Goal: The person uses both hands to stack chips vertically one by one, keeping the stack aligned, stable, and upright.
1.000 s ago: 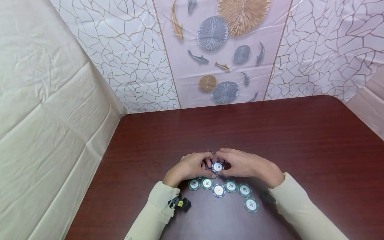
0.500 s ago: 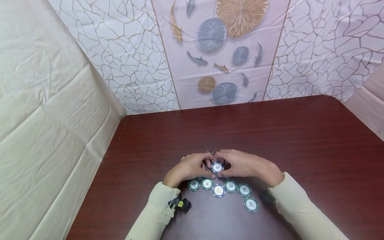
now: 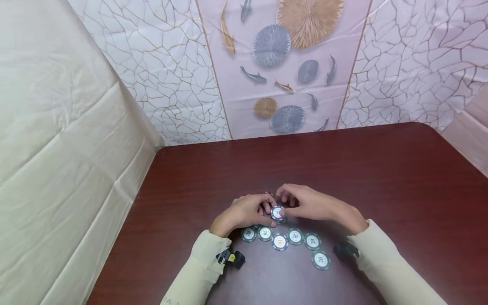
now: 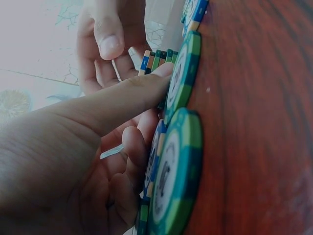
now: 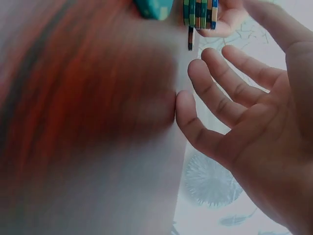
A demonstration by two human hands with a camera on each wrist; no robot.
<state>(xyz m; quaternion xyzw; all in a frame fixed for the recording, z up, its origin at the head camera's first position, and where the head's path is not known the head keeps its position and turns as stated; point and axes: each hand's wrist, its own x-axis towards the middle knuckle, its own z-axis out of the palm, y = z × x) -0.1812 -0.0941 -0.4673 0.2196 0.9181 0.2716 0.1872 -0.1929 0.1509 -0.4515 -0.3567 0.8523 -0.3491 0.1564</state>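
Patterned cloth (image 3: 171,76) is hanging well behind the chip stack (image 3: 276,214), and a dark red table (image 3: 213,169) is stretching out all round it. From the head view, the left hand (image 3: 245,211) is curling round the stack's left side, with the thumb sitting nearer the person and the fingers on the far side. From the right of the stack, the right hand (image 3: 312,204) is reaching in, its thumb lying over the top; whether that thumb is touching, I cannot tell. Just nearer the person than the stack, green chips (image 3: 312,241) are lying in a loose arc with a blue chip (image 3: 280,242) among them. In the left wrist view, the left thumb is stretching to the stack's lower edge, and the striped layers are standing closely together. In the right wrist view, the right fingers are spreading apart, lightly bent and gripping nothing, while the left fingers are backing the stack; a single dark chip (image 5: 190,39) is showing just beside it. Squaring and steadying the stack seems to be the step in hand. For good work, the left hand should be bracing lightly, not squeezing, and the right thumb should be nudging only level with an edge, since dragging sideways could be shearing the layers.
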